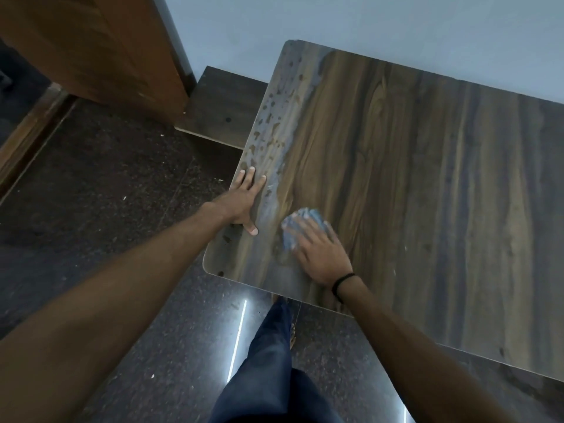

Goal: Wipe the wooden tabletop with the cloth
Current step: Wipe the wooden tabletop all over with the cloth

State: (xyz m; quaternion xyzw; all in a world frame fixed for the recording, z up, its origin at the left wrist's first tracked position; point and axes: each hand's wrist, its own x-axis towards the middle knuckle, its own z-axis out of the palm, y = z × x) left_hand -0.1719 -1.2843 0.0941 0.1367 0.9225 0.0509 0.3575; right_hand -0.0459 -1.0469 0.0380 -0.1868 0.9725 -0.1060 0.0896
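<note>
Cloth [297, 222], pale blue and bunched, pressed down under the fingers [308, 235] of the right hand [322, 257]: laid fairly straight and spread over it, pushing rather than pinching or wrapping round, with crumpled folds showing beyond the fingertips and on their left side. Lying on the wooden tabletop [427, 178] near its front left corner, just inboard of a pale, hazy strip. Thin dark band [343, 282] round that wrist. Left hand [244, 199] flat on the left edge of the top, extended and relaxed, thumb on the surface, gripping nothing, apparently bracing the table; close beside the cloth but not touching it. Judged to be mid-wipe, working the left margin. Beyond the left hand, along that same edge up to the far corner, a band of blotches and droplets [274, 117] not yet cleared, so probably well short of done; coverage of the broad area to the right impossible to judge. Next, most likely: push the cloth away along the left strip with firm, even pressure, keep the fingers flat to stop the wad rolling out, and lift or shift the bracing hand out of the path. Further out, dark speckled floor [106, 193], a brown door [91, 50], a pale wall [335, 19] behind the table.
</note>
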